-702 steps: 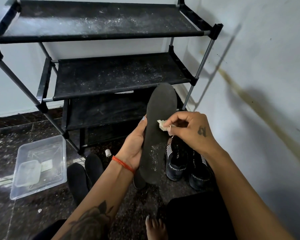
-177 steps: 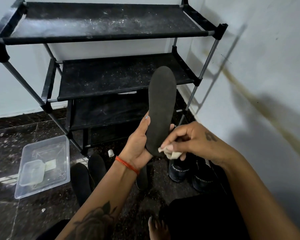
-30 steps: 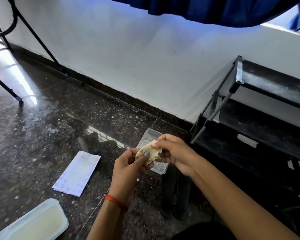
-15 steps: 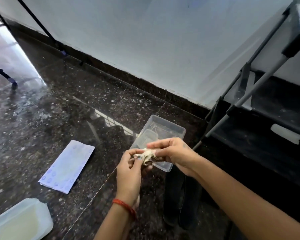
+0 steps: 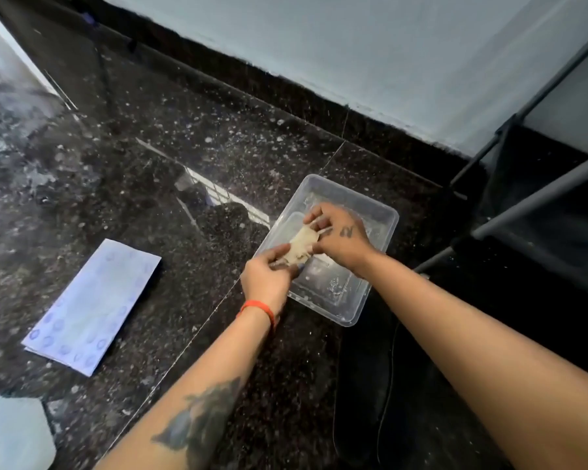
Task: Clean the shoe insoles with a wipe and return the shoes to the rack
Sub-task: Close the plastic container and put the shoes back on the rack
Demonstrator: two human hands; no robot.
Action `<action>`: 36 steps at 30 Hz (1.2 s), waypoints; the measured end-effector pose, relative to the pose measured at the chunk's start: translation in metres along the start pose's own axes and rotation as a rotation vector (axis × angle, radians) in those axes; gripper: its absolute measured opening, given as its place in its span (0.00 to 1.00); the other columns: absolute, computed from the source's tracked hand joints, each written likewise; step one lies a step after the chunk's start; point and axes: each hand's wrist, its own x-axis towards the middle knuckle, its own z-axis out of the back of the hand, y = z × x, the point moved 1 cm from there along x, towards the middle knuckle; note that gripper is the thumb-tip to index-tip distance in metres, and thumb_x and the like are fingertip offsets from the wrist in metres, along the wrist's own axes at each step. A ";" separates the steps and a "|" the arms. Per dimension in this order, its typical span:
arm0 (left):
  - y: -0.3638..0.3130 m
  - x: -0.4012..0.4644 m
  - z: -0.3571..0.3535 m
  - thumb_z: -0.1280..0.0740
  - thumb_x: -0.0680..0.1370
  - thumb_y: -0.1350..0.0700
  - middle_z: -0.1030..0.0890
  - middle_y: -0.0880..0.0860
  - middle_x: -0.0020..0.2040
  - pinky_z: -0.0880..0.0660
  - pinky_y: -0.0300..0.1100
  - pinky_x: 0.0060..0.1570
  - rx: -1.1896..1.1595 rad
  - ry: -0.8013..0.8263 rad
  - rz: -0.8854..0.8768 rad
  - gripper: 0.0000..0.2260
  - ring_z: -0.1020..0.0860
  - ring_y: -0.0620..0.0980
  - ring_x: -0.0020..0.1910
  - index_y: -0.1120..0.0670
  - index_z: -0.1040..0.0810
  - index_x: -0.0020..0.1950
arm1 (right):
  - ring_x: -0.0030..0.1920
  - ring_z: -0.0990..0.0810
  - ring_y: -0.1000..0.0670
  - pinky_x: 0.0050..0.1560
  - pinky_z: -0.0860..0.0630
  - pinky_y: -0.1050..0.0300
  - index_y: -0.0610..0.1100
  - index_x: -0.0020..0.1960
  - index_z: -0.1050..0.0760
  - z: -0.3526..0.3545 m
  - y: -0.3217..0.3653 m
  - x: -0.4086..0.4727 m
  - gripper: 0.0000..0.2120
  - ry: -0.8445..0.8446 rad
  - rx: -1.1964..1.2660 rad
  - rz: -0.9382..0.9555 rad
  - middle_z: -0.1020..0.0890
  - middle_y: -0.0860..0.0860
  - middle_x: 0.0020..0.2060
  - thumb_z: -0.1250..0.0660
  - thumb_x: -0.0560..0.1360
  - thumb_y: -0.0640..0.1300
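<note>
Soiled wipe (image 5: pixel 300 246) stretched over clear tub (image 5: pixel 376 283), pinched by left hand (image 5: pixel 267 278) and right hand (image 5: pixel 340 234). Probably rinsing or wringing; next, back to insoles.

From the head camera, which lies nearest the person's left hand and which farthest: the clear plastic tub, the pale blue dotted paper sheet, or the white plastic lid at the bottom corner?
Measured from the left hand:
1. Clear plastic tub: just right of the hand, its rim beside the fingers.
2. Pale blue dotted paper sheet: flat on the floor, off to the left.
3. White plastic lid: bottom-left corner, farthest.
</note>
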 end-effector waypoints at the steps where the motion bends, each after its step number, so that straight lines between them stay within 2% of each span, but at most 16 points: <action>1: 0.001 0.009 -0.004 0.25 0.70 0.62 0.17 0.58 0.48 0.23 0.46 0.56 0.000 0.003 0.010 0.17 0.19 0.53 0.48 0.55 0.18 0.57 | 0.36 0.26 0.54 0.33 0.28 0.64 0.47 0.42 0.23 -0.002 -0.002 0.009 0.17 -0.021 -0.039 0.023 0.23 0.52 0.36 0.32 0.63 0.26; 4: 0.002 0.034 -0.015 0.34 0.77 0.58 0.16 0.58 0.46 0.25 0.44 0.56 0.081 -0.004 -0.015 0.11 0.18 0.56 0.51 0.56 0.19 0.58 | 0.35 0.24 0.55 0.37 0.26 0.66 0.43 0.38 0.19 -0.015 -0.015 0.038 0.13 -0.023 -0.129 0.055 0.21 0.51 0.34 0.32 0.64 0.26; 7: 0.002 0.051 -0.019 0.39 0.79 0.59 0.18 0.57 0.57 0.33 0.39 0.58 0.389 -0.034 -0.117 0.13 0.23 0.55 0.60 0.55 0.19 0.60 | 0.42 0.19 0.51 0.48 0.23 0.60 0.38 0.42 0.17 -0.027 -0.026 0.061 0.09 0.008 -0.217 0.041 0.16 0.45 0.41 0.31 0.67 0.28; 10: 0.003 0.062 -0.021 0.39 0.78 0.62 0.19 0.57 0.59 0.33 0.42 0.60 0.600 -0.040 -0.176 0.14 0.25 0.56 0.61 0.55 0.19 0.60 | 0.49 0.19 0.49 0.53 0.24 0.60 0.40 0.45 0.17 -0.036 -0.032 0.072 0.08 0.025 -0.418 0.083 0.16 0.46 0.45 0.33 0.72 0.33; 14: 0.006 0.070 -0.025 0.38 0.76 0.62 0.20 0.62 0.55 0.31 0.46 0.55 0.857 0.009 -0.297 0.12 0.25 0.61 0.57 0.60 0.18 0.55 | 0.53 0.20 0.44 0.53 0.24 0.57 0.41 0.52 0.18 -0.051 -0.036 0.078 0.09 0.098 -0.661 0.123 0.18 0.43 0.51 0.35 0.74 0.37; 20: 0.006 0.075 -0.036 0.41 0.78 0.64 0.24 0.63 0.57 0.33 0.47 0.55 1.163 0.066 -0.364 0.11 0.27 0.61 0.57 0.62 0.23 0.56 | 0.57 0.23 0.40 0.52 0.28 0.55 0.36 0.57 0.23 -0.054 -0.034 0.077 0.13 0.224 -0.826 0.054 0.22 0.38 0.57 0.40 0.74 0.34; 25: 0.003 0.070 -0.034 0.40 0.78 0.61 0.25 0.63 0.58 0.33 0.47 0.55 1.093 0.078 -0.344 0.12 0.28 0.63 0.58 0.62 0.22 0.57 | 0.56 0.23 0.41 0.52 0.27 0.55 0.39 0.56 0.22 -0.048 -0.029 0.066 0.13 0.198 -0.854 0.146 0.21 0.40 0.55 0.38 0.74 0.36; 29: -0.002 0.052 -0.028 0.37 0.78 0.56 0.28 0.60 0.62 0.32 0.50 0.55 0.946 -0.015 -0.393 0.17 0.30 0.62 0.60 0.57 0.27 0.66 | 0.60 0.26 0.42 0.58 0.29 0.54 0.43 0.63 0.26 -0.033 -0.026 0.050 0.18 0.065 -0.664 0.235 0.22 0.43 0.59 0.36 0.74 0.38; 32: -0.007 0.032 -0.031 0.36 0.77 0.53 0.28 0.60 0.65 0.36 0.48 0.61 0.804 -0.044 -0.509 0.22 0.31 0.62 0.62 0.57 0.32 0.71 | 0.64 0.29 0.43 0.63 0.34 0.54 0.44 0.69 0.32 -0.013 -0.027 0.025 0.20 -0.035 -0.554 0.282 0.26 0.44 0.65 0.41 0.77 0.39; 36: -0.013 -0.005 -0.040 0.35 0.77 0.50 0.32 0.63 0.70 0.42 0.49 0.70 0.648 -0.055 -0.614 0.28 0.35 0.61 0.70 0.60 0.36 0.73 | 0.66 0.31 0.43 0.64 0.36 0.54 0.43 0.73 0.40 0.019 -0.029 -0.017 0.23 -0.118 -0.468 0.296 0.30 0.44 0.68 0.42 0.80 0.44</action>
